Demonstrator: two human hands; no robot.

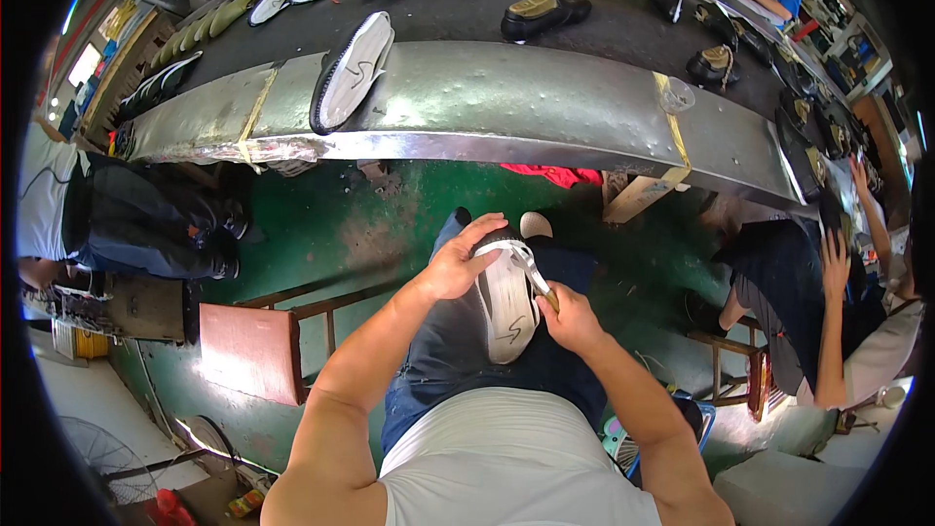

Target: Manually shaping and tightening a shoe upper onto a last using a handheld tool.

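In my lap, a shoe (508,307) lies with its pale bottom facing up, a dark curved mark near the heel end and a black edge at the toe. My left hand (460,265) is closed around the toe end, fingers over the far edge and thumb near the sole. Beside the shoe's right edge, my right hand (575,319) grips a slim tool with a yellowish handle (550,299); its exact kind cannot be made out. A white band (521,255) curves across the toe toward that handle.
Ahead runs a metal-edged conveyor (467,102). One upturned shoe (353,73) leans over its edge; several more lie on the dark belt, with a dark shoe (541,12) upright. A brown-topped stool (251,351) stands left. Other people work at left, right and far right.
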